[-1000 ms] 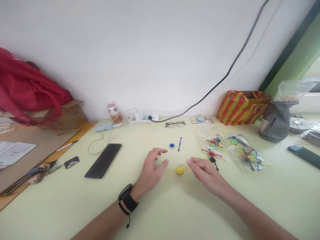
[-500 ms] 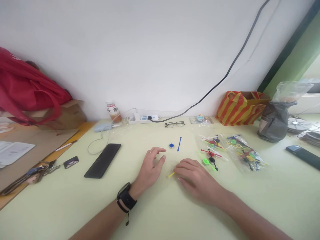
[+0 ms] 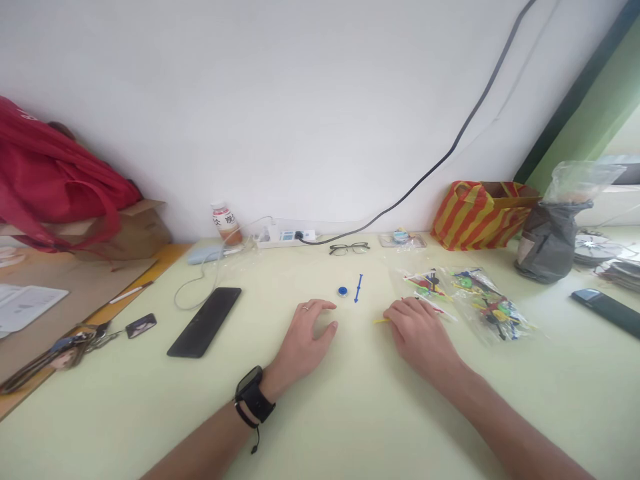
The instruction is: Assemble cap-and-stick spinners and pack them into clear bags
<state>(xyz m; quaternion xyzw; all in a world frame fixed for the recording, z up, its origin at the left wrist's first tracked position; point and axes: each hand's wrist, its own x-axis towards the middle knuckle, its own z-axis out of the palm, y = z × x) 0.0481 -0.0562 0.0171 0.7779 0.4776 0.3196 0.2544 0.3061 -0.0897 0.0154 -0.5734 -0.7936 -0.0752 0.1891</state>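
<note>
My right hand (image 3: 417, 330) has its fingers closed, with the end of a thin yellow plastic arrow (image 3: 381, 321) sticking out at the left; most of that piece is hidden. The hand covers part of a group of coloured arrow pieces at the right. My left hand (image 3: 307, 337) rests over the table, thumb and fingers apart, holding nothing. Ahead of it lie a small round blue piece (image 3: 343, 291) and a slim blue plastic arrow (image 3: 359, 289), apart from each other. A clear bag (image 3: 495, 307) of coloured pieces lies beyond my right hand.
A black phone (image 3: 204, 322) and keys (image 3: 85, 340) lie to the left. Glasses (image 3: 349, 249), a power strip (image 3: 287, 239) and a bottle (image 3: 226, 223) line the back near the wall. A striped bag (image 3: 480, 217) and a grey bag (image 3: 547, 243) stand at the right.
My right hand has moved right and slightly away from me with the yellow arrow, now over the coloured pieces. My left hand has barely shifted.
</note>
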